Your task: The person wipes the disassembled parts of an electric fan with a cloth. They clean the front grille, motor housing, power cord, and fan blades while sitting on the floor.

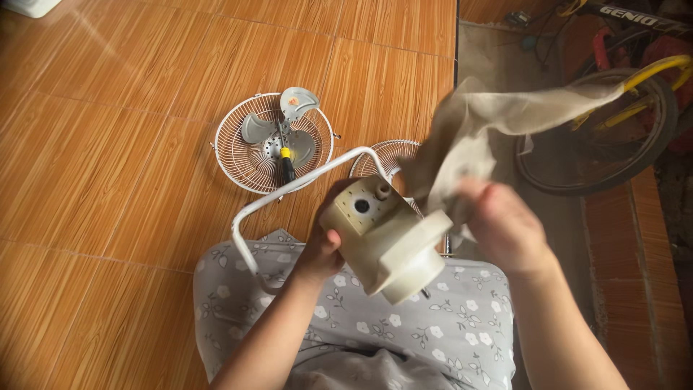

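My left hand (321, 249) grips the left side of a cream-white fan motor housing (382, 235) held over my lap. A bent white metal stand tube (289, 188) curves away from the housing to the left. My right hand (502, 224) clutches a beige cloth (491, 119) that is pressed against the housing's right side; the cloth's free end flaps up to the right and is blurred. My lap is covered by grey fabric with white flowers (433, 325).
On the wood-pattern floor lies a white wire fan grille (238, 155) holding a grey fan blade (292, 108) and a screwdriver (286, 165) with a yellow-black handle. A second grille (386, 155) shows behind the housing. A bicycle wheel (599, 137) stands at right.
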